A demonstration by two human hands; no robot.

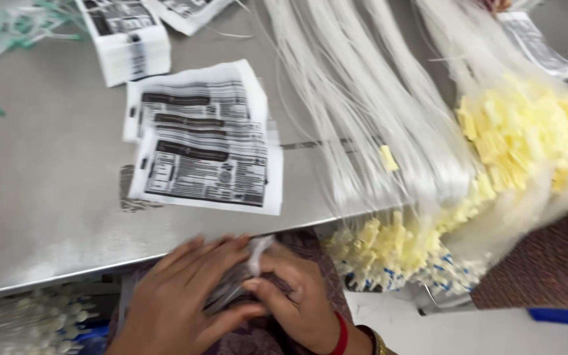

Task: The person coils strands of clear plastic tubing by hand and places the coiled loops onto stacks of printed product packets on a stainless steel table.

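Both hands meet just below the front edge of a steel table [54,197], over my lap. My left hand [182,296] lies flat with fingers spread on a small clear plastic pouch [248,266] that holds thin tubing. My right hand [297,296], with a red band at the wrist, pinches the pouch from the right side. The pouch is blurred and partly hidden under the fingers.
Printed paper leaflets [208,167] lie on the table, with a stack of more leaflets [129,43] behind. Long bundles of clear tubing [369,112] with pale yellow end pieces [520,131] hang over the edge at right. More tubing sits at lower left [27,322].
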